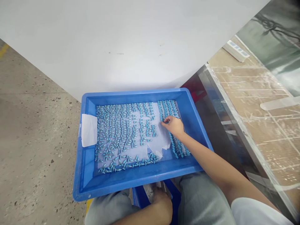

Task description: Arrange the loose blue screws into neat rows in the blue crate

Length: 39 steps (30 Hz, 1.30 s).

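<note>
A blue plastic tray (140,181) rests over my knees. On white paper inside it lie many small metal pieces with light-blue heads (114,122), in rough rows at left and loose along the near edge. Neater rows of the same pieces (179,147) stand at the right. My right hand (173,125) is over the left edge of those right rows, thumb and fingers pinched together; whatever is between the fingertips is too small to make out. Below the tray's near rim, between my knees, is my left hand (161,197), its fingers hidden.
A large white panel (131,47) rises behind the tray. At right, a cardboard-topped surface (255,103) wrapped in clear film carries a white labelled box (235,50). Speckled floor (39,131) spreads at left. A white paper piece (89,130) hangs over the tray's left rim.
</note>
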{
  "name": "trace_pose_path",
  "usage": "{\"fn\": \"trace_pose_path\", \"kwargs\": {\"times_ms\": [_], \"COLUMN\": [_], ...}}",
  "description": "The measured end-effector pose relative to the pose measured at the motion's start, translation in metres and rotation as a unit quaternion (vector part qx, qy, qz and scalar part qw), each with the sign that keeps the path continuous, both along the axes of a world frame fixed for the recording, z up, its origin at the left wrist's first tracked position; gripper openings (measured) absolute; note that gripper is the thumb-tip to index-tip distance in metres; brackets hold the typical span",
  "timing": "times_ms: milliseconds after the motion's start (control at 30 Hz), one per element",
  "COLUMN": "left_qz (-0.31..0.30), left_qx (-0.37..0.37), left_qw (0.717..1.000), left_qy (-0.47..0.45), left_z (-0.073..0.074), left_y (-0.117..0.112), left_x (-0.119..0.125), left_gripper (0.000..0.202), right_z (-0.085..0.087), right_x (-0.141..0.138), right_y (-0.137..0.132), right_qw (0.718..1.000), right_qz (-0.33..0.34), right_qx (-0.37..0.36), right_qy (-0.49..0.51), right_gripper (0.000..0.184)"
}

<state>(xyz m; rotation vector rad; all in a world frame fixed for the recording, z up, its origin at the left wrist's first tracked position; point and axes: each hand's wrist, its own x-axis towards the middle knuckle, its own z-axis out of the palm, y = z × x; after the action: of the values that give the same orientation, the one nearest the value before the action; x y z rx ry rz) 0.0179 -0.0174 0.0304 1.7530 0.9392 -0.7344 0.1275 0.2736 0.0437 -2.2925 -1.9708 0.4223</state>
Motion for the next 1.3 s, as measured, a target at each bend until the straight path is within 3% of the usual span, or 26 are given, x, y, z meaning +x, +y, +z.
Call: {"fn": "trace_pose_path", "kwargs": {"times_ms": [67, 133, 333, 500, 600, 667, 833, 1000, 1300], "left_qz": [-0.044, -0.046, 0.067, -0.046, -0.074, -0.06, 0.054, -0.013, -0.03], "left_qx": [-0.004, -0.001, 0.04, 0.0, -0.004, -0.004, 0.068, 0.035, 0.034], "left_qw": [0.999, 0.999, 0.997, 0.999, 0.997, 0.998, 0.996, 0.999, 0.999], "left_qy": [0.009, 0.009, -0.008, 0.004, 0.011, 0.016, 0.018, 0.02, 0.004], "left_z": [0.001, 0.002, 0.0, 0.005, 0.006, 0.003, -0.006, -0.006, -0.01], "left_y": [0.001, 0.001, -0.005, 0.002, 0.004, 0.001, -0.011, -0.01, -0.012], "left_x": [-0.001, -0.002, -0.002, -0.003, -0.005, -0.004, 0.002, 0.003, 0.0], "left_gripper": [0.086, 0.088, 0.087, 0.089, 0.088, 0.092, 0.095, 0.101, 0.089], "right_z": [-0.002, -0.004, -0.002, 0.008, 0.011, 0.01, 0.005, 0.004, 0.006], "right_x": [0.0, -0.001, -0.002, -0.01, -0.021, -0.03, -0.046, -0.04, -0.02], "right_y": [-0.001, -0.001, -0.001, -0.011, -0.019, -0.021, -0.015, -0.012, -0.021], "right_qw": [1.0, 1.0, 1.0, 1.0, 0.998, 0.997, 0.994, 0.996, 0.998], "right_qz": [-0.001, -0.001, 0.002, 0.006, 0.028, 0.042, 0.063, 0.056, 0.045], "right_qx": [-0.001, -0.001, -0.002, 0.002, -0.009, -0.016, -0.034, -0.042, -0.045], "right_qy": [0.0, 0.001, 0.005, 0.017, 0.05, 0.07, 0.086, 0.06, 0.016], "right_gripper": [0.021, 0.02, 0.022, 0.026, 0.026, 0.028, 0.022, 0.017, 0.017]}}
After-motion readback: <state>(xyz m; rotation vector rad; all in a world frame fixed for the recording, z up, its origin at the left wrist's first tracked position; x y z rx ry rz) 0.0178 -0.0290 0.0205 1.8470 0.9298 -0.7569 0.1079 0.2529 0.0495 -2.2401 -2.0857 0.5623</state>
